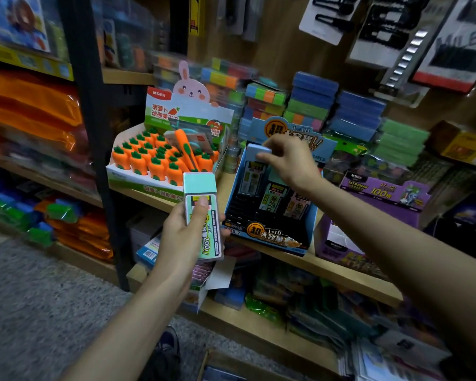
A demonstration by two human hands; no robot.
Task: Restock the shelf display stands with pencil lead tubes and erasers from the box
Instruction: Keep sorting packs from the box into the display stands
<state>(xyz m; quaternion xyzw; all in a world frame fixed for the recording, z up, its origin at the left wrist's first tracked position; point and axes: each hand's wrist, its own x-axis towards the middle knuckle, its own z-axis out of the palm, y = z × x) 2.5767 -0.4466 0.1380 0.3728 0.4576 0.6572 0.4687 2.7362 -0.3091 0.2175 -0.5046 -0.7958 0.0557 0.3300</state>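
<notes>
Teal lead tube held upright in the curled fingers of the left hand, ready as next stock; right hand pinches a blue tube by its cap, seemingly to slot it into the stand

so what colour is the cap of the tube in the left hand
Pale mint green cap on the lead tube, head view.

I count 4 pencil lead tubes: 1 in the left hand, 1 in the right hand, 2 standing in the blue stand. 3 display stands share the shelf: the carrot stand, the blue stand and the purple stand.
</notes>
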